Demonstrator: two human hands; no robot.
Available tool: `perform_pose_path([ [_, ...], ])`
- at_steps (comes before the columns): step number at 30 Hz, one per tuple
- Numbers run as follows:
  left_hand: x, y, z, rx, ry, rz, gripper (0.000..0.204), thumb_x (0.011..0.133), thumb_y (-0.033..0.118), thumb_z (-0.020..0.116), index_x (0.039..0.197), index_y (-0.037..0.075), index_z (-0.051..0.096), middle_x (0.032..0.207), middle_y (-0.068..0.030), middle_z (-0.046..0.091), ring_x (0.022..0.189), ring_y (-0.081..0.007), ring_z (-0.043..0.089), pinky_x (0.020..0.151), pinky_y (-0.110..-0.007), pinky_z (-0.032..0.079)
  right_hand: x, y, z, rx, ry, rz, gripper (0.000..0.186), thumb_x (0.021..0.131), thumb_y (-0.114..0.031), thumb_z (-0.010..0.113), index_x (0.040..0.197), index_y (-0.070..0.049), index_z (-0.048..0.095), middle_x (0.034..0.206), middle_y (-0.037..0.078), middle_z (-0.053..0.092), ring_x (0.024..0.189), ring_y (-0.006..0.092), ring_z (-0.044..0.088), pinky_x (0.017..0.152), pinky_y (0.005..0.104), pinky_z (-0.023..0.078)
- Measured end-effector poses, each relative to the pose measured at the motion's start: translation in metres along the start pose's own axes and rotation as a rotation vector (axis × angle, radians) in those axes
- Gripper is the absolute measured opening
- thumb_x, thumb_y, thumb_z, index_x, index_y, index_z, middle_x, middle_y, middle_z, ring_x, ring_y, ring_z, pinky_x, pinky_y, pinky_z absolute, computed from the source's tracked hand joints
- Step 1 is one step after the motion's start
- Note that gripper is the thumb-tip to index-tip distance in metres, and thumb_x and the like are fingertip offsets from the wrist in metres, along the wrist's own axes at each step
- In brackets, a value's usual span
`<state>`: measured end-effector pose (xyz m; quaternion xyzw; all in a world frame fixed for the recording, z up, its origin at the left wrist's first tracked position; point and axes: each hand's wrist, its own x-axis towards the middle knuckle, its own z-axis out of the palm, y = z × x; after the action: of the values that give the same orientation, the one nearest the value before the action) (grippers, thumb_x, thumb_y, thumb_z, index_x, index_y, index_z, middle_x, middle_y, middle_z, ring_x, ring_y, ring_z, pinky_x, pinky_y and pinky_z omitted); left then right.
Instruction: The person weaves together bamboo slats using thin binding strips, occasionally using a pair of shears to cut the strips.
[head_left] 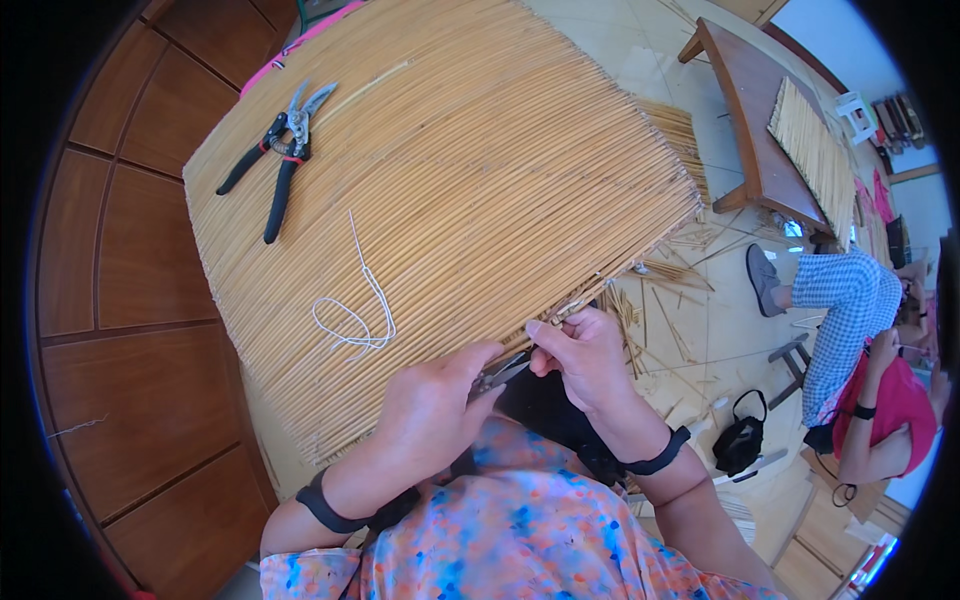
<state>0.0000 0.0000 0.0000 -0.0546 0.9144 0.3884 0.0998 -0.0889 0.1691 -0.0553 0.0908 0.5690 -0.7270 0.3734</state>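
A large mat of straw-coloured reeds (460, 190) spreads out in front of me. At its near edge my right hand (588, 358) is closed, thumb and fingers pinching the reed edge (575, 305). Close beside it, my left hand (430, 405) is closed around a small metal bladed tool (512, 369), whose exact kind is partly hidden by the fingers. A loose loop of white string (385, 325) lies on the mat to the left of my hands. Pruning shears (285, 145) with black handles rest farther off, at the far left, their blades apart.
Wooden panelled cabinets (150, 250) stand along the left. Cut reed pieces (660, 315) litter the tiled floor on the right, near a black bag (740, 440). Beyond are a wooden table (740, 110) with another reed mat (815, 150) and a seated person (850, 310).
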Motion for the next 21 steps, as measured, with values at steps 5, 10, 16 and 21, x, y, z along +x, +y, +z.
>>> perform_pose_path([
  [5, 0.001, 0.008, 0.008, 0.025, 0.086, 0.076, 0.043, 0.078, 0.008, 0.075, 0.119, 0.005, 0.062, 0.091, -0.018, 0.07, 0.075, -0.0337, 0.068, 0.064, -0.039, 0.054, 0.001, 0.006, -0.008, 0.043, -0.059, -0.083, 0.011, 0.091, -0.005, 0.066, 0.098, 0.003, 0.064, 0.079, 0.007, 0.067, 0.053, 0.0097, 0.059, 0.048, 0.0214, 0.05],
  [10, 0.005, 0.015, 0.008, 0.086, 0.027, 0.071, 0.05, 0.079, 0.012, 0.075, 0.125, 0.005, 0.058, 0.087, -0.0186, 0.069, 0.072, -0.0342, 0.068, 0.062, -0.039, 0.054, 0.001, 0.005, -0.003, 0.068, -0.036, -0.099, 0.01, 0.09, -0.006, 0.066, 0.095, 0.002, 0.064, 0.075, 0.006, 0.066, 0.051, 0.0102, 0.058, 0.046, 0.0219, 0.049],
  [16, 0.013, 0.025, 0.0, -0.116, -0.112, -0.055, 0.056, 0.081, 0.011, 0.074, 0.132, 0.002, 0.052, 0.078, -0.0184, 0.067, 0.066, -0.0317, 0.067, 0.058, -0.039, 0.051, -0.007, -0.008, -0.006, 0.053, -0.056, -0.022, 0.012, 0.093, -0.01, 0.063, 0.094, 0.001, 0.065, 0.074, 0.006, 0.065, 0.051, 0.0118, 0.059, 0.046, 0.0227, 0.05],
  [21, 0.023, 0.032, 0.006, -0.211, -0.134, -0.059, 0.055, 0.083, 0.01, 0.073, 0.133, 0.002, 0.051, 0.076, -0.0167, 0.066, 0.062, -0.0283, 0.065, 0.057, -0.037, 0.05, -0.001, 0.013, -0.017, -0.331, -0.156, -0.154, 0.013, 0.091, -0.001, 0.056, 0.096, 0.006, 0.065, 0.082, 0.01, 0.068, 0.063, 0.0148, 0.065, 0.054, 0.0247, 0.055],
])
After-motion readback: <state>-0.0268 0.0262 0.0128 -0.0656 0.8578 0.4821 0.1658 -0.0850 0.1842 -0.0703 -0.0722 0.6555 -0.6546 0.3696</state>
